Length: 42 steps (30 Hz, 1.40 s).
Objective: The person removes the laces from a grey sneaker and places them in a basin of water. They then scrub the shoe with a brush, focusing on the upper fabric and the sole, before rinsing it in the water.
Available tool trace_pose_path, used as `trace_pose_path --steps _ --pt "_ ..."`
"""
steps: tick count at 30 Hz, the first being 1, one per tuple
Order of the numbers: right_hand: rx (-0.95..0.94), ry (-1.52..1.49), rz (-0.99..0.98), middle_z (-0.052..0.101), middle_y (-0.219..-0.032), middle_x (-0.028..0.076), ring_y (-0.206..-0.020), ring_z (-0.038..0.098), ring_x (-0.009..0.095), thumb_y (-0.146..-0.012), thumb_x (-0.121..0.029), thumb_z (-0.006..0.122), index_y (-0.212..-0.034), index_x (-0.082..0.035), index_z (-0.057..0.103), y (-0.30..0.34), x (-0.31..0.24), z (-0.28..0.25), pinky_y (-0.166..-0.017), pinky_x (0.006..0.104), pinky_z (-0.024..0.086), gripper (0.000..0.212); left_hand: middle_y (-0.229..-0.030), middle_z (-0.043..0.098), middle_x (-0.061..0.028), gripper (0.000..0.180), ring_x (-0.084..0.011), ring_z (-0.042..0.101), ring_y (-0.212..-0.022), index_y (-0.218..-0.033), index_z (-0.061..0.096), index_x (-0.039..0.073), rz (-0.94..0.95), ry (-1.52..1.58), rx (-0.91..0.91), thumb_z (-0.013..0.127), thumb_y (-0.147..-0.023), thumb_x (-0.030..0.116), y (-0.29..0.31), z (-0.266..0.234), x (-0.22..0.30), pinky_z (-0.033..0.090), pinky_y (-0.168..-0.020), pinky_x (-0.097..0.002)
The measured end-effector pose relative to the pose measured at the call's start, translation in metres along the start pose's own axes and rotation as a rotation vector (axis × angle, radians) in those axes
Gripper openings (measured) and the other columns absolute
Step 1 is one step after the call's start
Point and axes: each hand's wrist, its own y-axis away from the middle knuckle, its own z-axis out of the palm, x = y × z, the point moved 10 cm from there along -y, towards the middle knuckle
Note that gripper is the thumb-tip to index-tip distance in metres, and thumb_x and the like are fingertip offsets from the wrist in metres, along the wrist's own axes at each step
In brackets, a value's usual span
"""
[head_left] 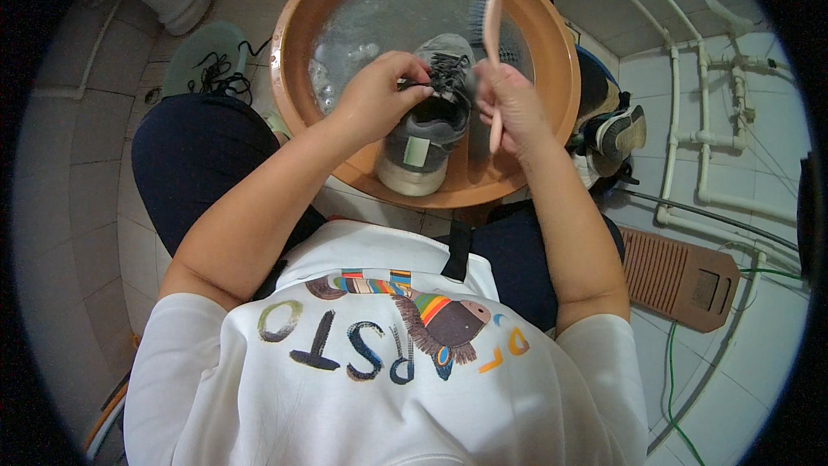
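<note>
A grey sneaker (429, 135) with a pale sole leans in a large orange-brown basin (288, 78), its heel toward me and its dark laces (448, 73) loose on top. My left hand (376, 97) is closed in a pinch on the sneaker at the tongue, above the opening. In my right hand (515, 110) is a pink-handled scrub brush (492, 30), held upright with its grey bristles facing left, just right of the sneaker. Cloudy, sudsy water (366, 22) fills the basin. Behind the brush, a dark textured thing shows only in part.
A pale green tub (184, 60) with black laces (220, 78) stands left of the basin. More shoes (614, 140) lie to its right. A brown ribbed washboard (677, 276) rests on the tiles beside my right leg. White pipes (675, 129) and a green hose (671, 380) run along the right side.
</note>
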Motion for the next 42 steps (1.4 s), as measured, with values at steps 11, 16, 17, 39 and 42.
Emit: trace_pose_path --steps 11,16,17,39,42 --pt "0.253 0.792 -0.423 0.063 -0.087 0.015 -0.08 0.061 0.028 -0.065 -0.026 0.076 -0.096 -0.003 0.058 0.005 -0.013 0.015 -0.069 0.0341 0.046 0.042 -0.084 0.063 -0.014 0.017 -0.0271 0.062 -0.077 -0.092 0.058 0.004 -0.092 -0.149 0.071 0.058 -0.085 0.02 0.003 -0.011 0.002 0.047 -0.067 -0.0345" --pt "0.158 0.864 -0.297 0.063 -0.086 0.016 -0.078 0.061 0.031 -0.068 -0.027 0.072 -0.095 -0.008 0.063 -0.008 -0.007 0.021 -0.068 0.0355 0.047 0.034 -0.084 0.062 -0.0146 0.017 -0.029 0.061 -0.078 -0.092 0.057 0.006 -0.077 -0.187 0.011 0.057 -0.086 0.023 0.005 -0.001 0.011 0.047 -0.067 -0.0363" --pt "0.154 0.943 -0.236 0.063 -0.085 0.016 -0.078 0.062 0.031 -0.069 -0.027 0.071 -0.094 -0.009 0.064 -0.009 -0.009 0.023 -0.068 0.0357 0.047 0.032 -0.083 0.062 -0.0146 0.017 -0.0293 0.061 -0.077 -0.092 0.057 0.007 -0.081 -0.192 0.007 0.056 -0.086 0.022 0.005 -0.001 0.012 0.047 -0.067 -0.0363" --pt "0.009 0.542 0.021 0.052 -0.066 -0.003 -0.055 0.043 0.005 -0.079 -0.02 0.065 -0.086 -0.003 0.061 -0.017 0.003 0.01 -0.051 0.0194 0.033 0.018 -0.09 0.062 -0.0079 0.017 -0.0161 0.06 -0.083 -0.097 0.054 0.002 0.038 0.45 0.45 0.051 -0.091 0.017 0.001 -0.145 0.051 0.048 -0.075 -0.0293" --pt "0.034 0.492 0.003 0.05 -0.062 -0.004 -0.052 0.041 0.005 -0.079 -0.022 0.066 -0.084 -0.005 0.06 -0.01 -0.003 0.015 -0.048 0.0196 0.032 0.018 -0.105 0.058 -0.0113 0.03 -0.0174 0.057 -0.096 -0.11 0.053 0.0 -0.099 0.284 0.403 0.06 -0.086 0.018 -0.005 -0.119 0.033 0.047 -0.084 -0.0292"
